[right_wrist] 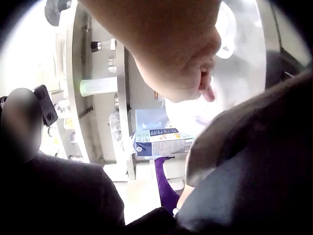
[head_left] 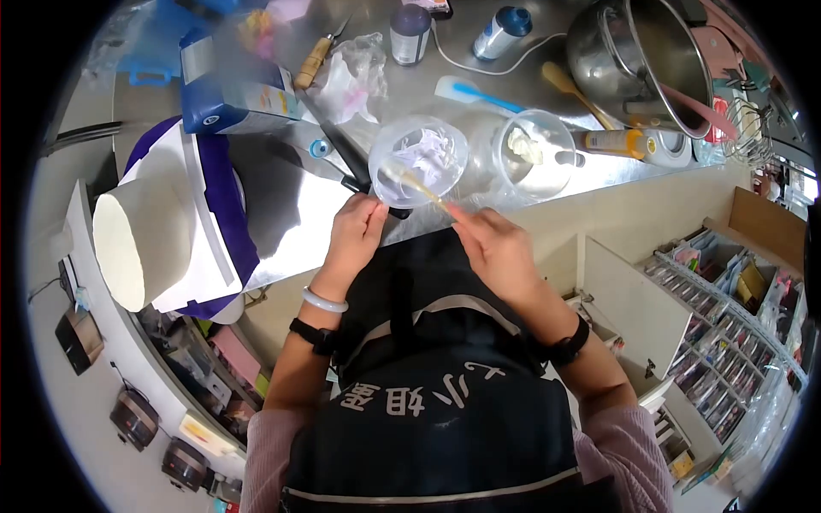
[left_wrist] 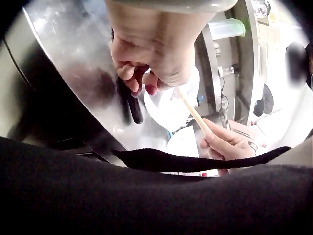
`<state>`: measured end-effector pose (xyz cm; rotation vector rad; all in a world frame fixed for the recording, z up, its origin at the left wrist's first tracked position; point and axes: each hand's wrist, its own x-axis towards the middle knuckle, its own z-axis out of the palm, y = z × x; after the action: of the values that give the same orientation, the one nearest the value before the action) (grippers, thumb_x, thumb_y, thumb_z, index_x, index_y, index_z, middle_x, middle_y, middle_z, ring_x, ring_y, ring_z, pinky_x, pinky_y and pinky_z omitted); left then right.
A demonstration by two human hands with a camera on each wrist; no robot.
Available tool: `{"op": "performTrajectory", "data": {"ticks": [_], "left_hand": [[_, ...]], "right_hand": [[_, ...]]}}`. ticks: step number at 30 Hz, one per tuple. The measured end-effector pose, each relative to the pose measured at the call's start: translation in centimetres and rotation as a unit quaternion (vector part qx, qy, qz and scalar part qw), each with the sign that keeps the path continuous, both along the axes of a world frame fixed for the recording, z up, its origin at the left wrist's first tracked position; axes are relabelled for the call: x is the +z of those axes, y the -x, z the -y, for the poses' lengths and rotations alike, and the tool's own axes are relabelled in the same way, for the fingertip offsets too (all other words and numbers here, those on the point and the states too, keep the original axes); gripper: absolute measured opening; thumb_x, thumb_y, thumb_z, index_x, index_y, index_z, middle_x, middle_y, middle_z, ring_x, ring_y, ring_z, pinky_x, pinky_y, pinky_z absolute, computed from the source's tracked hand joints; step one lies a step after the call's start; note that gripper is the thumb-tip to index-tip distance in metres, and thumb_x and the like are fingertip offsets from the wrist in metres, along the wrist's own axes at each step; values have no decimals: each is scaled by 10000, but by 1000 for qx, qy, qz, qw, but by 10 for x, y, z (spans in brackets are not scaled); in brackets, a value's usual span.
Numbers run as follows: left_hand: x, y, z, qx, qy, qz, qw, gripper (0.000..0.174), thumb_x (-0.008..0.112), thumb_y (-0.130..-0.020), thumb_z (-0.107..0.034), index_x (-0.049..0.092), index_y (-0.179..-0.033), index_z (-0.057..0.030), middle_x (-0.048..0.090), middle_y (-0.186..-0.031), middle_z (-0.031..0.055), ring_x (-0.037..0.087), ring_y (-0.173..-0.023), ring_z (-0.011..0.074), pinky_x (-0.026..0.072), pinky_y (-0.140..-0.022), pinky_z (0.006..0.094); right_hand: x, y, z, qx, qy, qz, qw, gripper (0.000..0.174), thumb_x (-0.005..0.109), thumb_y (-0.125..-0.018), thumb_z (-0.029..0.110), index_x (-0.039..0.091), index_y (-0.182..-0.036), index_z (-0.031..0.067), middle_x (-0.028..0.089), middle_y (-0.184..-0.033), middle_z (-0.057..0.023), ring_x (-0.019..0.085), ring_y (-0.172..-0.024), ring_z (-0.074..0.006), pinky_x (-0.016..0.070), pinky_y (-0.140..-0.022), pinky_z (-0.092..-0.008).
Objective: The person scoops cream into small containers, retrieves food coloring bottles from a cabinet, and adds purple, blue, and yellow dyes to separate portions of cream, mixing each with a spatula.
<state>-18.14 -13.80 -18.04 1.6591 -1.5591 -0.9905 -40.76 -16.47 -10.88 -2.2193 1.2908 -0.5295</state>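
Note:
A translucent bowl (head_left: 382, 190) with pale lilac cream (head_left: 425, 157) stands near the counter's front edge. My left hand (head_left: 355, 229) pinches its near-left rim, fingers curled. In my right hand (head_left: 499, 248) is the handle of a light spatula (head_left: 418, 184), its head inside the bowl against the cream. The left wrist view shows the left hand (left_wrist: 154, 54) at the bowl's rim and the right hand (left_wrist: 227, 146) gripping the spatula's handle (left_wrist: 197, 115). In the right wrist view the right hand (right_wrist: 183, 63) hides most of the spatula.
A second clear bowl (head_left: 558, 181) with whitish cream stands right of the first. Behind are a blue spatula (head_left: 479, 94), bottles (head_left: 410, 36), a steel pot (head_left: 599, 64) and a knife (head_left: 316, 61). A black-handled tool lies left of the bowl; a cream-coloured cylinder (head_left: 141, 244) is farther left.

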Motion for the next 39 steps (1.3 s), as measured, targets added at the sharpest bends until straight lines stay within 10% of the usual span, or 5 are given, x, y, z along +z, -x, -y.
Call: {"op": "performTrajectory", "data": {"ticks": [4,28,32,34,39], "left_hand": [[1,-1,0,0,8,1,1000,151,570,-869,-108,573,-795,24,565,-751,156,551,-690,327,445,-631,372],[1,-1,0,-25,28,21,999,132,575,-862,-79,572,-789,31,546,-738,157,535,-669,323,440,-619,371],[-3,1,1,-12,50,15,999,131,572,-864,-75,571,-783,29,541,-727,154,532,-663,319,436,-614,367],[-2,1,0,-3,33,0,999,141,568,-866,-73,560,-767,28,537,-719,153,530,-660,318,436,-611,365],[-4,0,0,-8,13,-5,1000,137,566,-867,-75,565,-774,25,536,-718,153,529,-661,319,436,-614,365]], "right_hand": [[10,17,8,21,4,-130,991,267,605,-807,93,643,-1069,130,578,-731,-68,614,-652,-242,495,-544,-355],[-4,23,16,-74,1,-84,994,215,572,-838,89,649,-1036,119,617,-752,-119,618,-642,-314,486,-539,-408],[-13,13,-6,-73,-228,24,971,170,585,-851,105,671,-997,107,605,-707,-132,595,-617,-330,479,-532,-400],[-7,9,-10,-71,-178,97,977,258,624,-867,119,637,-1120,74,591,-717,-86,585,-586,-188,441,-517,-275],[-9,17,-7,33,78,-9,996,299,623,-835,63,629,-1131,100,529,-671,-69,558,-565,-215,462,-510,-302]]}}
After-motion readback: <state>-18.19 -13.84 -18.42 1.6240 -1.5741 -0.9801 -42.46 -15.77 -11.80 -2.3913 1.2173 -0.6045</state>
